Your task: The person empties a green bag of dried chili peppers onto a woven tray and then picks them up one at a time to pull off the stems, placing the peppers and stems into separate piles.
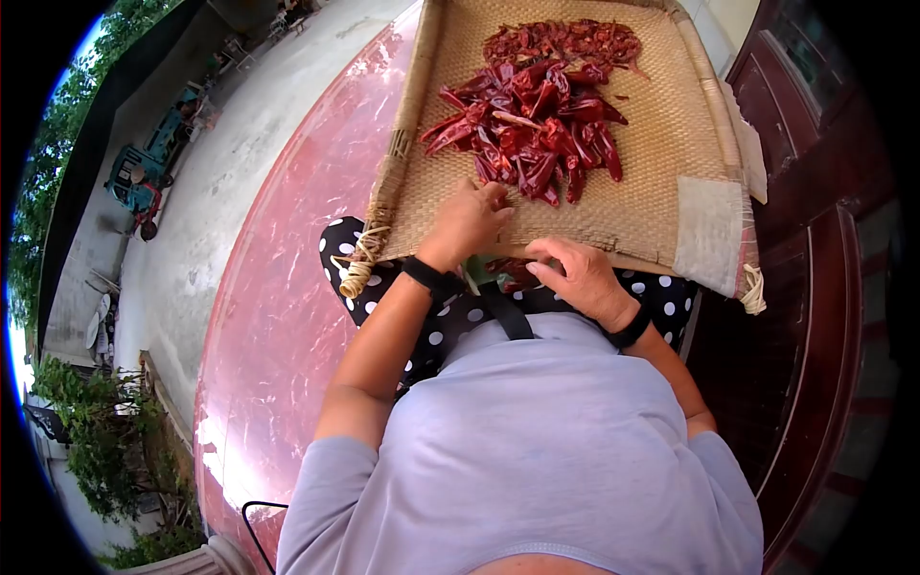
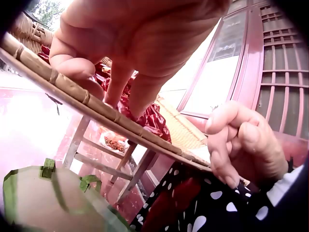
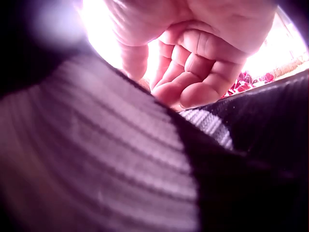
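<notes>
A shallow woven tray [image 1: 652, 144] slopes across the lap, bearing a heap of dried red chillies [image 1: 551, 125]. At the near edge of this heap is my left hand [image 1: 470, 225], its spread fingers reaching down over the tray's rim to the chillies in the left wrist view. My right hand [image 1: 585, 278] hovers at the near rim with fingers loosely bent and nothing visible in them. The right wrist view shows its palm [image 3: 193, 53] with relaxed, curled fingers.
Flatter, broken chilli pieces [image 1: 575, 43] lie behind the heap on the tray. A green-edged bag [image 2: 53, 193] and a wooden stool frame [image 2: 104, 164] stand below the rim. Polka-dot trousers [image 1: 661, 297] cover the lap. A dark red door [image 1: 805, 144] is at the right.
</notes>
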Demonstrator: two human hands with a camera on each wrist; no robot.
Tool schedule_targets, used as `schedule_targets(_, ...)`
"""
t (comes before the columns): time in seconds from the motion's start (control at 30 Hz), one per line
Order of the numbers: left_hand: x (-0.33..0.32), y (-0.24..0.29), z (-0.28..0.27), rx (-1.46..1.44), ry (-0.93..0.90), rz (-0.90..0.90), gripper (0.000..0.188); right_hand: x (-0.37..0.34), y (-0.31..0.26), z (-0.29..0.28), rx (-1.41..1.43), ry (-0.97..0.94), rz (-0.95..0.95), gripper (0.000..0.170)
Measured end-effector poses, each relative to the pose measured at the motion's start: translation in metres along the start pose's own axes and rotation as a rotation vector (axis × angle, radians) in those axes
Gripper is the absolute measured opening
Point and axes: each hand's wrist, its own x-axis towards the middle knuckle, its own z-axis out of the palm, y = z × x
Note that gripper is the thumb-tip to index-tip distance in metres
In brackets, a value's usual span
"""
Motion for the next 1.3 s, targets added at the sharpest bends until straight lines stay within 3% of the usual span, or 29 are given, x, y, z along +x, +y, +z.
schedule_targets(0.13, 0.005, -0.004, 0.006, 0.044, 0.037, -0.012, 0.023, 0.000, 0.011, 0.004, -0.063, 0.050, -0.067, 0.014)
schedule_targets(0.23, 0.009, -0.015, 0.017, -0.005, 0.124, -0.101, 0.023, -0.001, 0.010, 0.002, -0.025, 0.046, 0.000, 0.014)
schedule_targets(0.33, 0.003, -0.009, 0.006, -0.114, 0.143, -0.117, 0.024, 0.000, 0.014, 0.003, 0.025, 0.135, 0.001, 0.024)
schedule_targets(0.4, -0.011, 0.008, -0.009, -0.163, 0.110, -0.042, 0.023, 0.002, 0.012, 0.002, 0.051, 0.192, 0.076, 0.031)
schedule_targets(0.47, -0.016, 0.013, -0.009, -0.404, -0.006, 0.077, 0.021, 0.004, 0.012, 0.002, 0.155, 0.239, 0.119, 0.043)
schedule_targets(0.5, -0.018, 0.017, -0.010, -0.524, -0.064, 0.138, 0.020, 0.004, 0.011, 0.002, 0.193, 0.242, 0.133, 0.040)
schedule_targets(0.63, -0.024, 0.040, -0.019, -0.829, -0.306, -0.015, 0.015, 0.002, 0.016, 0.002, 0.362, 0.178, 0.230, 0.030)
schedule_targets(0.77, -0.016, 0.032, -0.010, -0.719, -0.281, -0.102, 0.018, 0.001, 0.009, -0.002, 0.411, 0.170, 0.256, 0.019)
schedule_targets(0.83, -0.014, 0.042, -0.018, -0.605, -0.248, -0.189, 0.024, -0.001, 0.012, -0.001, 0.296, 0.167, 0.182, 0.017)
schedule_targets(0.9, -0.006, 0.026, -0.008, -0.211, -0.073, 0.298, 0.032, -0.002, 0.010, -0.001, 0.178, 0.147, 0.098, 0.016)
schedule_targets(0.97, 0.002, 0.017, 0.003, -0.009, -0.002, 0.470, 0.040, -0.001, 0.002, -0.004, 0.055, 0.111, 0.005, 0.015)
schedule_targets(1.03, 0.010, 0.017, 0.015, -0.011, -0.038, 0.338, 0.045, -0.002, 0.006, -0.002, -0.002, 0.083, -0.047, 0.016)
schedule_targets(1.13, 0.013, 0.031, 0.009, 0.075, -0.146, 0.316, 0.050, -0.003, 0.004, -0.002, -0.050, 0.058, -0.055, 0.021)
schedule_targets(1.2, 0.020, 0.015, 0.020, 0.166, -0.083, 0.530, 0.045, -0.003, 0.005, -0.003, -0.043, 0.067, -0.058, 0.022)
schedule_targets(1.3, 0.020, 0.010, 0.029, 0.156, -0.020, 0.540, 0.034, -0.004, 0.011, -0.001, -0.025, 0.089, -0.038, 0.020)
